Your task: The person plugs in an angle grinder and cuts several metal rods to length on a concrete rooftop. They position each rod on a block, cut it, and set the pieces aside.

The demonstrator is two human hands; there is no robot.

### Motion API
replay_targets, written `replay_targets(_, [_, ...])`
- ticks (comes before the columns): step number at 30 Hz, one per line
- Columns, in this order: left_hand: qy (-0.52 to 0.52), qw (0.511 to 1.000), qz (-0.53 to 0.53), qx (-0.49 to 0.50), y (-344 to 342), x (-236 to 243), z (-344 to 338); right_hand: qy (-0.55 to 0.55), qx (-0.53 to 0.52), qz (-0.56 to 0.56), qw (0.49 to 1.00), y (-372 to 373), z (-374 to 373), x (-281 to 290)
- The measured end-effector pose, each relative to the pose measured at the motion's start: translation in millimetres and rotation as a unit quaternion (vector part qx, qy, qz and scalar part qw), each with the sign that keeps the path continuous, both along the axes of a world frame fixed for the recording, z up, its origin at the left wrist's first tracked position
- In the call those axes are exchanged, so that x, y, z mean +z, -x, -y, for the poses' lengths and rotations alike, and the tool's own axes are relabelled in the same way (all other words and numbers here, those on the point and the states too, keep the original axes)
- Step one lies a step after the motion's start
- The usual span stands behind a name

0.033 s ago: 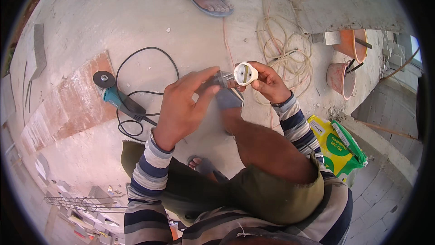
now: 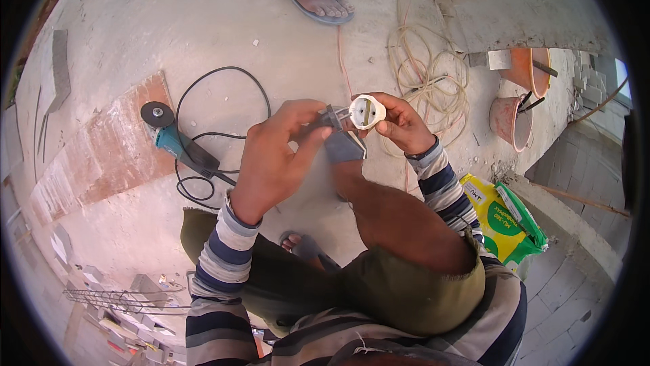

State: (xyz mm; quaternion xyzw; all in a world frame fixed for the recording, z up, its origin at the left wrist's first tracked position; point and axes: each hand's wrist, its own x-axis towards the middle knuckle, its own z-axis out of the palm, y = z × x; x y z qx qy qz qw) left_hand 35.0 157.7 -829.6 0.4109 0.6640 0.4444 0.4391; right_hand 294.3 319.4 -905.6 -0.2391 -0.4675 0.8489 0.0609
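Note:
My left hand [image 2: 274, 156] grips a dark grey power plug [image 2: 328, 119] between thumb and fingers. Two metal pins [image 2: 344, 115] stick out of the plug towards a round white socket [image 2: 366, 111], right at its rim; whether they touch it I cannot tell. Fingers and thumb of my right hand [image 2: 407, 125] close round that socket, its recessed face with two holes turned up to view. Left of my hands, a teal and black angle grinder [image 2: 184, 148] with a dark disc lies on the ground, its black cable [image 2: 233, 69] looped beside it.
Coiled pale cable [image 2: 426, 81] lies beyond my right hand. Orange buckets [image 2: 509, 121] stand at the right, above a yellow and green bag [image 2: 501, 220]. A reddish board [image 2: 101, 153] lies under the grinder. Another person's sandalled foot [image 2: 315, 2] is at the far side.
The plug's pins have tilted slightly upward beside the socket's rim. Both hands keep their grips, and the surroundings shift slightly in the view.

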Motion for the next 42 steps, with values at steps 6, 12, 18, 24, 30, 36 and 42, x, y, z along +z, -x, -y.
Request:
replay_targets(6, [-0.075,0.99,-0.117,-0.028,12,-16,8,-0.007,0.029,0.014,0.999,40,0,5])
replay_targets(12, [-0.1,0.98,-0.17,-0.034,6,-25,16,-0.003,0.075,0.026,0.997,34,-1,-17])
replay_targets(18, [-0.056,0.987,-0.149,-0.014,3,-29,24,-0.015,0.06,0.032,0.998,45,9,-13])
replay_targets(24, [-0.007,0.995,-0.095,0.005,6,-33,27,-0.06,0.067,0.053,0.995,56,18,-9])
replay_targets(30, [0.013,0.998,-0.029,0.058,2,-37,51,-0.066,0.076,0.05,0.994,65,29,-17])
replay_targets(36, [0.03,0.983,-0.178,0.014,31,-23,73,-0.064,0.045,0.036,0.996,84,41,-15])
replay_targets(42, [0.042,0.988,-0.15,0.018,26,-33,97,-0.06,0.091,0.033,0.994,106,48,-14])
